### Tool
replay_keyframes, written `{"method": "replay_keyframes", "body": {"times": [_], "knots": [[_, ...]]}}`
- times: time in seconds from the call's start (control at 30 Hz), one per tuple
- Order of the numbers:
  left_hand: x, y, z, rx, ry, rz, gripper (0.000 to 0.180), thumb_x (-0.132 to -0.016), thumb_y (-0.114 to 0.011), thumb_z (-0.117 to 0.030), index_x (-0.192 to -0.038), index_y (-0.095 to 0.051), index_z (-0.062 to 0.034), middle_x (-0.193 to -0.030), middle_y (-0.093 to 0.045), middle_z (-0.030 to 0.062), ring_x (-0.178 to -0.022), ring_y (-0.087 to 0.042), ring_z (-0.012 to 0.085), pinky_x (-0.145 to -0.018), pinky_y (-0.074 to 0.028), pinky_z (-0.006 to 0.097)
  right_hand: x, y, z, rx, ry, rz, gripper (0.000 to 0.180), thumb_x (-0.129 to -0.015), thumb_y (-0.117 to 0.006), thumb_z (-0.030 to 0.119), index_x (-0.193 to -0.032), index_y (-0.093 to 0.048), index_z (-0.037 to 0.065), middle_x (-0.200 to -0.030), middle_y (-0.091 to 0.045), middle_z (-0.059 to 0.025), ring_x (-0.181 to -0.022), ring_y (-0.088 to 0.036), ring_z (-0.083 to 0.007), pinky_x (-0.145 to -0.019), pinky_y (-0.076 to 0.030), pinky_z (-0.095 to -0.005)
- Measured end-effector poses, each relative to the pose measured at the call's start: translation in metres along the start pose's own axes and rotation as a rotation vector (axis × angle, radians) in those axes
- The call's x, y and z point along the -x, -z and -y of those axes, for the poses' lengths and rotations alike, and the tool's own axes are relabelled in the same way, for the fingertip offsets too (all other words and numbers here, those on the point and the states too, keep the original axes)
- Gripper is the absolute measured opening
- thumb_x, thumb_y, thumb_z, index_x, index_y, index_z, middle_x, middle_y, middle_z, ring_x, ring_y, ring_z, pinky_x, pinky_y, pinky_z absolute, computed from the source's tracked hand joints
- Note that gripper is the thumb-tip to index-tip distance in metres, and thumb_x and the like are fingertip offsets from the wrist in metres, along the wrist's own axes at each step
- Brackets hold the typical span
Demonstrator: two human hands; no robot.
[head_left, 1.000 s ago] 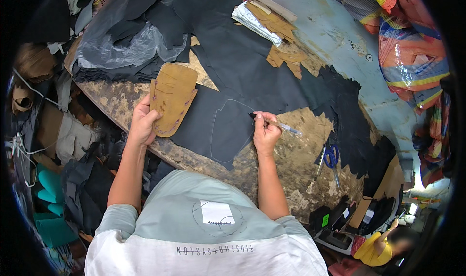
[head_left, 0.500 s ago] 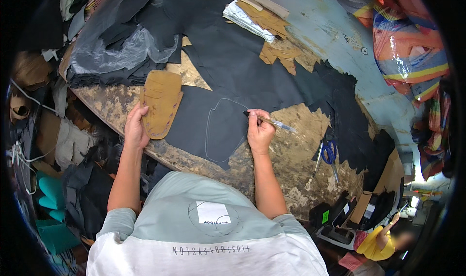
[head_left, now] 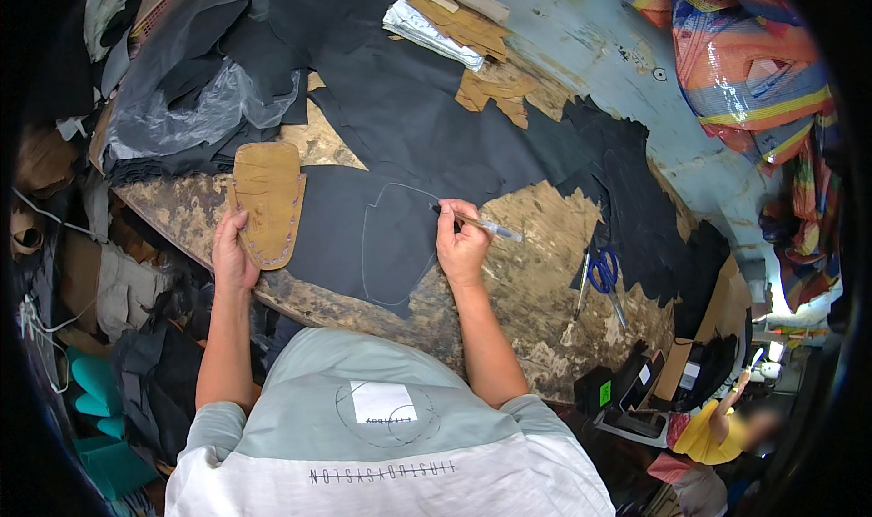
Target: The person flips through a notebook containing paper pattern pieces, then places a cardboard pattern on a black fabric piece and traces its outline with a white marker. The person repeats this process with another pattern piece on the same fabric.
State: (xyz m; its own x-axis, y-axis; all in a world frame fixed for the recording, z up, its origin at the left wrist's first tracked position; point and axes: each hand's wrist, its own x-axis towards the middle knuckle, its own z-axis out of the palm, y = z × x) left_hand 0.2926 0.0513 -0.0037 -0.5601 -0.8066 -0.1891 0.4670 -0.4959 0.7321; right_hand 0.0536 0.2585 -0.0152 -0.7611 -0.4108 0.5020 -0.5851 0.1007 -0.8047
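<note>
My left hand [head_left: 234,249] is closed on the lower left edge of a tan leather template [head_left: 266,203], which has a rounded end and purplish marks along its border. The template is at the left edge of a black leather sheet [head_left: 331,235]. A pale drawn outline [head_left: 365,244] of similar shape shows on the sheet, right of the template. My right hand [head_left: 463,244] grips a pen [head_left: 495,228] with a clear barrel; its dark tip is at the outline's upper right side.
Blue-handled scissors [head_left: 603,272] and another pen [head_left: 580,285] lie right on the worn wooden table [head_left: 536,313]. Clear plastic [head_left: 245,99] covers black leather at far left. Folded white material [head_left: 431,31] and tan scraps [head_left: 495,94] lie behind. A person in yellow [head_left: 708,433] is at lower right.
The whole view has shifted, so the table appears further left. The template has moved slightly left, away from the outline, in my left hand. My right hand stays near the outline's upper right.
</note>
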Motion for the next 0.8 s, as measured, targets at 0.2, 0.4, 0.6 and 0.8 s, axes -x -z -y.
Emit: {"method": "replay_keyframes", "body": {"times": [0.2, 0.4, 0.6, 0.8], "knots": [[0.0, 0.004, -0.002, -0.114, 0.025, 0.071, 0.038, -0.088, -0.046, -0.004, -0.125, -0.045, 0.0009, -0.119, -0.056, 0.0122, -0.102, -0.059, 0.0198, -0.088, -0.049, 0.032, -0.002, 0.007, 0.002, -0.241, -0.179, -0.086, 0.009, -0.087, -0.057, 0.003, -0.091, -0.061, -0.004, -0.085, -0.065, -0.0105, -0.077, -0.063, -0.0149, -0.071, -0.05, -0.0255], [0.003, 0.003, -0.006, -0.251, 0.002, 0.012, 0.03, -0.088, -0.047, 0.003, -0.118, -0.051, 0.0037, -0.111, -0.061, 0.0104, -0.094, -0.061, 0.0161, -0.082, -0.05, 0.028, -0.022, 0.032, 0.002, 0.656, -0.105, -0.132, 0.023, -0.079, -0.067, 0.022, -0.092, -0.06, 0.003, -0.085, -0.062, -0.0119, -0.086, -0.054, -0.0304, -0.076, -0.043, -0.0393], [0.006, -0.01, 0.0, -0.362, -0.073, -0.003, 0.033, -0.089, -0.048, 0.003, -0.122, -0.047, 0.0038, -0.111, -0.06, 0.0114, -0.093, -0.061, 0.0163, -0.082, -0.049, 0.029, -0.032, 0.022, 0.007, 0.579, -0.205, -0.016, 0.022, -0.069, -0.073, 0.012, -0.079, -0.053, 0.007, -0.076, -0.061, -0.0102, -0.072, -0.056, -0.0312, -0.067, -0.044, -0.0398], [0.019, -0.029, 0.003, -0.233, -0.005, 0.066, 0.033, -0.089, -0.05, 0.002, -0.121, -0.046, 0.0049, -0.113, -0.059, 0.0124, -0.098, -0.059, 0.0175, -0.087, -0.047, 0.029, -0.028, 0.055, 0.017, 0.216, -0.216, -0.201, 0.02, -0.071, -0.07, -0.002, -0.077, -0.052, 0.004, -0.063, -0.05, -0.0019, -0.055, -0.047, -0.0096, -0.052, -0.04, -0.025]]}}
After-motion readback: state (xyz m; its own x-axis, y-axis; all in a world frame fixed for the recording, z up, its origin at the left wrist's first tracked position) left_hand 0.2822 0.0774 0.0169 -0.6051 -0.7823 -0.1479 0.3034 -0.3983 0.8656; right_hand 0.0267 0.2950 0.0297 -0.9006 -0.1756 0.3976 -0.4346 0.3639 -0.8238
